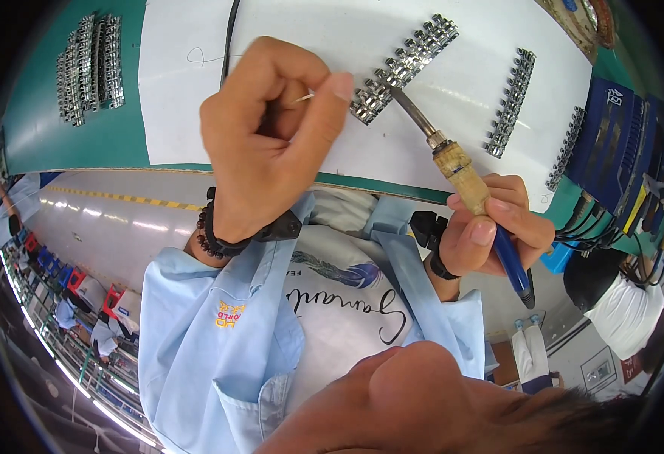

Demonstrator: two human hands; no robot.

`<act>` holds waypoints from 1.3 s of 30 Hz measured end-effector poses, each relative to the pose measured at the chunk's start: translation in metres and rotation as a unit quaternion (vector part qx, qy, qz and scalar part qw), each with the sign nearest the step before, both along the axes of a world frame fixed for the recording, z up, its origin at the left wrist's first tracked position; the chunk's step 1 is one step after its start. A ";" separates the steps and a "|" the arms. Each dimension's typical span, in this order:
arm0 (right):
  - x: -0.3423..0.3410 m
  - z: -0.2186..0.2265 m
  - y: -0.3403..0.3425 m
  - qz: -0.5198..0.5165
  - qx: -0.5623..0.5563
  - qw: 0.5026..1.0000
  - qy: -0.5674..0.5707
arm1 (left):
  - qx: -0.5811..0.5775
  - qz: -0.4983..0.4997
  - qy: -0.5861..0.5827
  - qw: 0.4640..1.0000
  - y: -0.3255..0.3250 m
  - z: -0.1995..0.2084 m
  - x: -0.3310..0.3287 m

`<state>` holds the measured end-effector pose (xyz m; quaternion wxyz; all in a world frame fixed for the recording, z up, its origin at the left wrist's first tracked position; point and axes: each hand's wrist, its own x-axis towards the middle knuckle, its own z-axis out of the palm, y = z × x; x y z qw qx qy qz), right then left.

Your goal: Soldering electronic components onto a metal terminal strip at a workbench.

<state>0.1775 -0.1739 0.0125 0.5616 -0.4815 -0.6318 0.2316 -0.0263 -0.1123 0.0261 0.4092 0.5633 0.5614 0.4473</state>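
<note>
Observed remotely through the head view. Left grip (260,151): thumb and forefinger side pinching a thin pale wire (302,97), of which I see only a short length. Right grip (502,231): fingers and thumb around the blue handle of a soldering iron (457,166). The iron slants forward and leftward from the right grip; its tip lies over a metal strip (423,49) of small repeated parts. I cannot tell whether the tip bears on it. That strip sits just right of the left grip's fingertips, running away to the right, ahead of the right grip. A second strip (511,102) lies directly ahead of the right grip; a third strip (566,147) lies near it, ahead and to the right. All three rest on a white sheet (173,98). Well left of the left grip, I note grouped strips (88,68) on the green worktop (41,144). A black cable (231,34) runs just beyond the left grip.
</note>
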 end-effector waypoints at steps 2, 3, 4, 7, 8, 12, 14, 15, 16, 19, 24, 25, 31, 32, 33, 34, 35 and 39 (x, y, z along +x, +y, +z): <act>-0.004 -0.003 -0.001 -0.024 0.044 0.998 0.023 | 0.015 0.010 -0.014 1.000 -0.003 -0.002 -0.001; -0.005 -0.003 -0.002 -0.035 0.066 0.997 0.035 | 0.029 0.019 -0.030 0.999 -0.004 -0.004 -0.002; -0.006 -0.004 -0.004 -0.035 0.067 0.997 0.035 | 0.044 0.028 -0.044 0.998 -0.005 -0.004 -0.002; -0.008 -0.004 -0.008 -0.077 0.071 0.989 0.106 | -0.003 -0.010 -0.033 0.999 -0.012 0.000 -0.003; -0.007 -0.004 -0.008 -0.077 0.071 0.989 0.107 | -0.027 -0.028 -0.028 0.999 -0.014 0.001 -0.003; -0.004 -0.003 -0.007 -0.082 0.067 0.989 0.099 | -0.026 -0.078 0.060 0.995 -0.014 0.005 0.003; -0.003 -0.001 -0.003 -0.091 0.071 0.989 0.095 | -0.017 -0.082 0.058 0.995 -0.010 0.006 0.007; -0.002 0.000 -0.002 -0.096 0.073 0.988 0.093 | -0.008 -0.085 0.054 0.995 -0.007 0.005 0.009; -0.001 0.000 -0.001 -0.097 0.073 0.988 0.093 | 0.001 -0.089 0.051 0.995 -0.004 0.005 0.011; 0.002 0.000 0.002 -0.120 0.076 0.986 0.089 | 0.032 -0.093 0.088 0.991 0.006 0.007 0.019; 0.010 -0.011 0.011 -0.120 0.141 0.982 0.038 | -0.050 -0.143 0.020 0.988 0.006 0.013 0.025; 0.015 -0.010 0.010 -0.103 0.098 0.990 -0.010 | -0.050 -0.145 0.018 0.988 0.006 0.010 0.027; 0.022 -0.008 0.022 -0.013 0.017 0.988 -0.150 | -0.069 -0.254 -0.117 0.958 0.004 0.001 0.039; 0.023 -0.008 0.023 -0.014 0.016 0.988 -0.151 | -0.079 -0.267 -0.149 0.949 0.004 0.001 0.040; 0.023 -0.008 0.024 -0.007 0.023 0.987 -0.159 | -0.079 -0.268 -0.150 0.948 0.004 0.001 0.042; 0.023 -0.008 0.024 0.000 0.030 0.986 -0.167 | -0.090 -0.272 -0.149 0.946 0.004 0.003 0.043; 0.023 -0.008 0.025 0.007 0.037 0.984 -0.173 | -0.101 -0.276 -0.147 0.944 0.005 0.004 0.043; 0.022 -0.015 0.021 -0.095 0.020 0.985 -0.144 | -0.146 -0.238 -0.119 0.953 0.006 0.009 0.041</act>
